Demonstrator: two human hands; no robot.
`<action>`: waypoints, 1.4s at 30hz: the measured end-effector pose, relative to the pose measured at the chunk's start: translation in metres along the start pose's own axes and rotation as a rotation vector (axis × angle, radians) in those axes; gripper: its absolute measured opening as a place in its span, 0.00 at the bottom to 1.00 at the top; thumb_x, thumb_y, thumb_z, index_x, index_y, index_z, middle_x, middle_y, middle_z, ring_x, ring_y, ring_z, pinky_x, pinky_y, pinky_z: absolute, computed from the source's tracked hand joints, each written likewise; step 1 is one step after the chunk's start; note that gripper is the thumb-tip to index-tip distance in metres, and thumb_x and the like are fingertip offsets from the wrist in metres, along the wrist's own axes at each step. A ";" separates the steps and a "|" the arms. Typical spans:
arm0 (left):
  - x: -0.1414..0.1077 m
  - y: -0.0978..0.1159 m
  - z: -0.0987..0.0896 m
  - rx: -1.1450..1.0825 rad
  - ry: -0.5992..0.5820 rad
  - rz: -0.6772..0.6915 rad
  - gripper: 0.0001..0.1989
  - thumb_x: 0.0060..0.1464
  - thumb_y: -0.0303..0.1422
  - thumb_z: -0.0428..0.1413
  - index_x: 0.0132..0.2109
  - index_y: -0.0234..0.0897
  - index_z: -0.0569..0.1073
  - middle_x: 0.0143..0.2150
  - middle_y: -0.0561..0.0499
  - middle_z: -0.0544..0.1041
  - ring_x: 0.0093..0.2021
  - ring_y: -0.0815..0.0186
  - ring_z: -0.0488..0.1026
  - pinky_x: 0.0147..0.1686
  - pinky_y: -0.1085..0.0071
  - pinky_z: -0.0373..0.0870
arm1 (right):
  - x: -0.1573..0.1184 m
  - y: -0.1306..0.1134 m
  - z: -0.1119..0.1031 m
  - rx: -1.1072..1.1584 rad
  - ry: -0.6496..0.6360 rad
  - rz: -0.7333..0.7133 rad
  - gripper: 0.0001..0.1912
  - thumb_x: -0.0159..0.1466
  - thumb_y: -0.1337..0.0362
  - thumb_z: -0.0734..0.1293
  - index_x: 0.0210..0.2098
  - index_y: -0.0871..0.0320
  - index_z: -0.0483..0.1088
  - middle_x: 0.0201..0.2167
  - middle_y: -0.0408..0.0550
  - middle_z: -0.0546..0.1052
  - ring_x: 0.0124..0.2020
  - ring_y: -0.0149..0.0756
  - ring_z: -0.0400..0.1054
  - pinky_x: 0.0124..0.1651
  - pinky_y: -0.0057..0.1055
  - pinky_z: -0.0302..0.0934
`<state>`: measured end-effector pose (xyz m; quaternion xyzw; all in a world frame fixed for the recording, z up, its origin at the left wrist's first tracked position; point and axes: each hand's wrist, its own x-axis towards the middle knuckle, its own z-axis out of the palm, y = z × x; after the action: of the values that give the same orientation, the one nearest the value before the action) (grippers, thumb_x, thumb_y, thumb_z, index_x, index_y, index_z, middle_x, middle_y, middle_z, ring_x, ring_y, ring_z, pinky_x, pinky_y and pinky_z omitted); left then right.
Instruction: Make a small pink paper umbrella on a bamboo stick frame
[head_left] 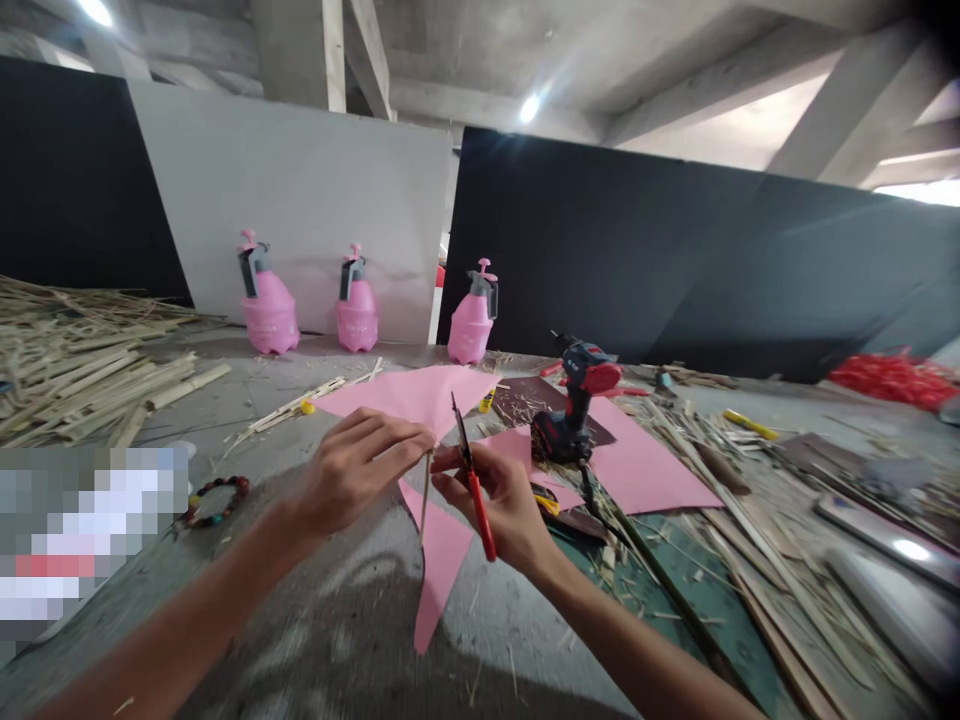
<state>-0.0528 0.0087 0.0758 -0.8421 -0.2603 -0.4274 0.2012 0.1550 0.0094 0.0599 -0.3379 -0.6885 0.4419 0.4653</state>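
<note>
Pink paper sheet [405, 400] and a thin bamboo stick [425, 497] are pinched by the left hand [356, 470], while the right hand [487, 500] pinches red-handled scissors [482, 525] just beside them.

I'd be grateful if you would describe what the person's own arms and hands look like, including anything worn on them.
Both the left hand and the right hand are bare, with slim fingers and no gloves. The left forearm and right forearm show no sleeves, and no watch, ring or band can be seen on either arm.
</note>
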 end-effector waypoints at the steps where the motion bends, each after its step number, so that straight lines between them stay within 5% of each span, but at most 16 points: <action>1: 0.001 0.001 0.000 -0.001 -0.002 0.002 0.10 0.64 0.24 0.56 0.51 0.39 0.75 0.46 0.49 0.84 0.46 0.62 0.80 0.48 0.65 0.70 | 0.000 0.003 0.000 0.001 0.004 0.001 0.06 0.58 0.64 0.73 0.35 0.58 0.77 0.29 0.44 0.78 0.30 0.35 0.70 0.36 0.31 0.64; 14: 0.005 0.007 0.005 -0.051 0.016 -0.069 0.12 0.63 0.24 0.58 0.51 0.41 0.72 0.44 0.50 0.83 0.45 0.63 0.80 0.48 0.66 0.71 | -0.001 0.012 0.005 0.076 0.059 -0.017 0.10 0.57 0.59 0.76 0.29 0.57 0.74 0.26 0.43 0.74 0.27 0.34 0.67 0.32 0.31 0.64; 20: -0.014 0.009 0.010 -0.053 0.301 0.084 0.09 0.56 0.33 0.60 0.34 0.44 0.65 0.24 0.58 0.70 0.23 0.67 0.68 0.25 0.68 0.66 | 0.006 0.016 -0.005 0.160 0.132 -0.023 0.10 0.58 0.58 0.75 0.30 0.56 0.73 0.28 0.44 0.75 0.28 0.35 0.70 0.34 0.32 0.67; 24: -0.035 0.018 0.036 -0.131 0.085 -0.080 0.11 0.60 0.30 0.53 0.29 0.43 0.63 0.20 0.56 0.67 0.21 0.67 0.67 0.23 0.68 0.66 | 0.006 0.008 -0.006 0.152 0.164 -0.017 0.11 0.57 0.58 0.76 0.28 0.57 0.73 0.28 0.45 0.76 0.29 0.37 0.71 0.35 0.34 0.68; 29: -0.033 0.029 0.060 -0.250 -0.081 -0.291 0.05 0.66 0.33 0.53 0.45 0.37 0.71 0.37 0.46 0.79 0.37 0.61 0.78 0.34 0.67 0.77 | 0.003 0.009 -0.003 0.178 0.182 0.045 0.12 0.54 0.57 0.77 0.28 0.57 0.73 0.25 0.44 0.76 0.26 0.37 0.71 0.33 0.34 0.68; 34: -0.024 0.035 0.053 -0.414 -0.197 -0.408 0.10 0.69 0.32 0.49 0.42 0.39 0.74 0.31 0.53 0.81 0.28 0.68 0.78 0.29 0.73 0.76 | 0.002 0.011 -0.003 0.177 0.145 0.054 0.11 0.56 0.58 0.77 0.28 0.56 0.73 0.26 0.44 0.76 0.27 0.37 0.71 0.34 0.34 0.68; 42: -0.020 0.026 0.046 -0.550 -0.304 -0.534 0.12 0.69 0.34 0.49 0.44 0.40 0.77 0.36 0.56 0.85 0.34 0.69 0.83 0.33 0.79 0.79 | -0.015 0.006 -0.030 0.100 0.138 0.056 0.17 0.65 0.47 0.70 0.37 0.55 0.68 0.27 0.41 0.70 0.28 0.34 0.66 0.36 0.32 0.64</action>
<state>-0.0183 0.0085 0.0306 -0.8209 -0.3723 -0.3891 -0.1901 0.1882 0.0074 0.0543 -0.3631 -0.6221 0.4642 0.5154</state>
